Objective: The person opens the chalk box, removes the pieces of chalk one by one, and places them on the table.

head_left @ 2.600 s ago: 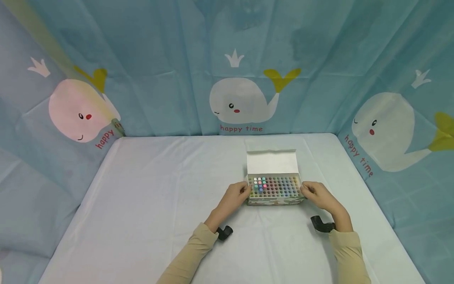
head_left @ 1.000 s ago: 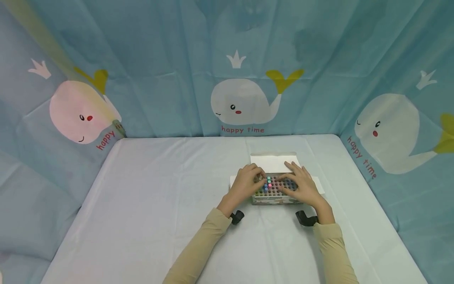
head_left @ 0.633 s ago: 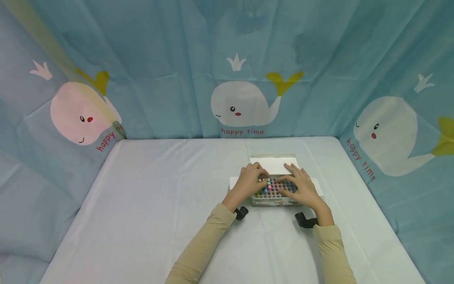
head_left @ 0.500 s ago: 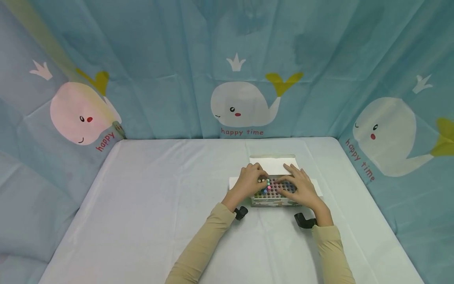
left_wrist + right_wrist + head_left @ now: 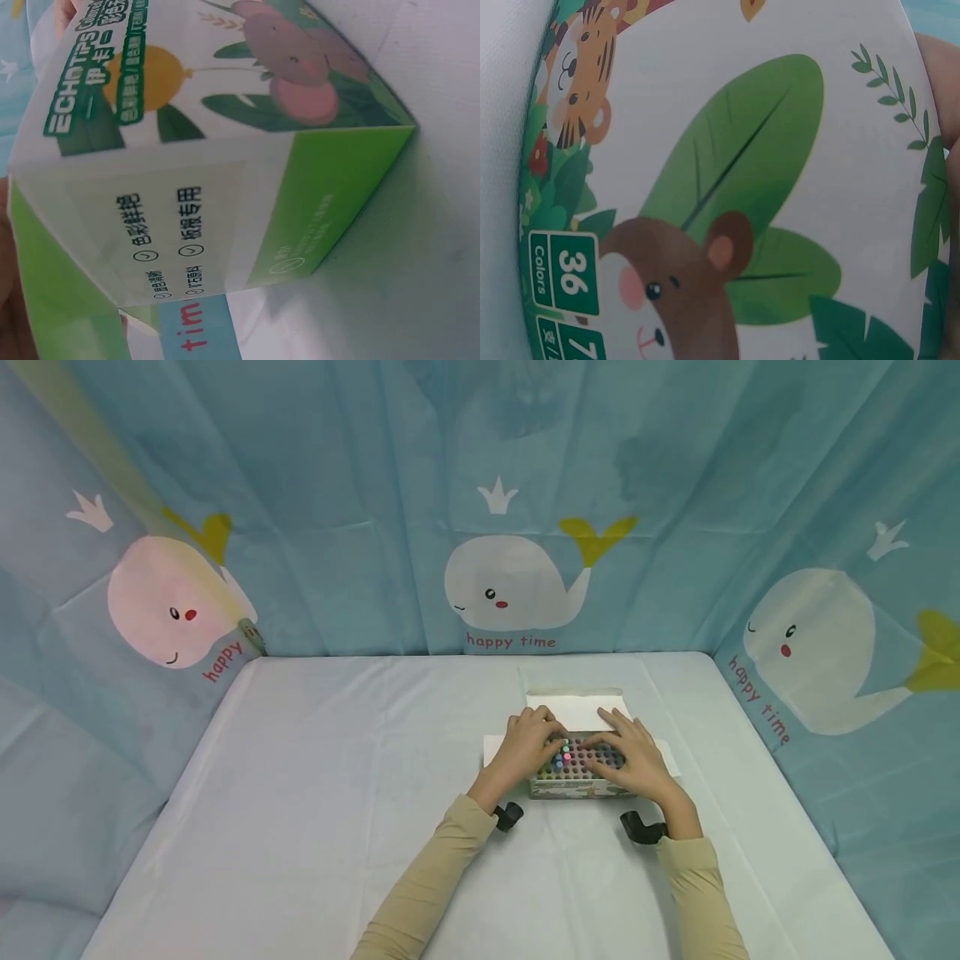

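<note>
An open cardboard chalk box (image 5: 573, 790) stands on the white table, printed with animals and leaves. Rows of round holes fill its top, and a few chalk sticks (image 5: 567, 757) in pink, blue and green stick up at the left part. Over that left part bends my left hand (image 5: 523, 745), thumb and index tips close together at the stick tops; whether they pinch one I cannot tell. My right hand (image 5: 633, 758) lies over the right part of the holes with its fingers spread. The left wrist view shows the box's green and white end (image 5: 217, 225); the right wrist view shows its printed front (image 5: 727, 187).
The box's white lid (image 5: 576, 712) leans back behind it. White side flaps stick out, the left flap (image 5: 491, 748) and the right flap (image 5: 667, 758). A black wrist device (image 5: 642, 828) hangs below the right hand. A whale-print curtain (image 5: 360, 585) encloses the table (image 5: 315, 810).
Both hands have left the box's sides and come over its top. The lid leans lower and the side flaps show outward. Lately, the left thumb and index have drawn slightly closer.
</note>
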Action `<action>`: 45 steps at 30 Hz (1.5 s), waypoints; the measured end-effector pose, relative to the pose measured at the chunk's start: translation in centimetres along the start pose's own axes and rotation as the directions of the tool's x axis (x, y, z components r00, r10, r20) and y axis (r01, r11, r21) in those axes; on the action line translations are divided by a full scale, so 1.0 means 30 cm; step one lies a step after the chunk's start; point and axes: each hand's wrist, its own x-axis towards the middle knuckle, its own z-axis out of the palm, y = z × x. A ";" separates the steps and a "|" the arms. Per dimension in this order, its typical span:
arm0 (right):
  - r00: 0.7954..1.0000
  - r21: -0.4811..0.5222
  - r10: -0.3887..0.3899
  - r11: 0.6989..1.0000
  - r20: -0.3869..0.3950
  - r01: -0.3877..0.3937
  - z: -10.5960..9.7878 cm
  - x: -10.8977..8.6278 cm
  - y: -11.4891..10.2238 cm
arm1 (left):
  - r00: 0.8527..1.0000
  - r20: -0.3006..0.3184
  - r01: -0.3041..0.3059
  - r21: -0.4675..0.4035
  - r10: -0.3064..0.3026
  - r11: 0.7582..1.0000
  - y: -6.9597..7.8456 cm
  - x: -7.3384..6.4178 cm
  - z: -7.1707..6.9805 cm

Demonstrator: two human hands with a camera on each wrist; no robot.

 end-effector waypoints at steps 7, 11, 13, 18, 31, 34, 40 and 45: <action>1.000 0.014 -0.013 1.000 -0.002 0.013 0.002 -0.002 -0.002 | 0.986 -0.168 -0.005 -0.112 -0.014 0.994 0.011 -0.009 -0.031; 1.000 0.014 -0.008 1.000 0.000 0.008 0.000 -0.003 -0.006 | 0.961 -0.274 -0.031 -0.226 -0.033 0.974 0.014 -0.017 -0.060; 1.000 0.008 -0.003 1.000 0.002 0.003 -0.001 -0.003 -0.006 | 0.950 -0.310 -0.048 -0.271 -0.040 0.961 0.012 -0.021 -0.070; 1.000 -0.001 0.014 1.000 0.010 -0.014 0.000 -0.006 -0.003 | 0.912 -0.404 -0.095 -0.370 -0.068 0.924 -0.002 -0.038 -0.096; 1.000 0.010 0.003 1.000 -0.003 -0.003 0.000 -0.005 -0.003 | 0.898 -0.412 -0.054 -0.449 -0.153 0.892 -0.081 -0.118 -0.176; 1.000 0.017 0.002 1.000 0.001 -0.002 -0.001 -0.006 -0.001 | 0.903 -0.391 -0.022 -0.453 -0.176 0.891 -0.105 -0.141 -0.187; 1.000 0.022 0.005 1.000 0.007 -0.006 0.000 -0.004 0.000 | 0.919 -0.315 0.067 -0.467 -0.237 0.882 -0.160 -0.187 -0.204; 1.000 0.015 0.001 1.000 -0.002 -0.001 0.002 -0.006 0.005 | 0.925 -0.217 0.168 -0.502 -0.312 0.849 -0.198 -0.227 -0.224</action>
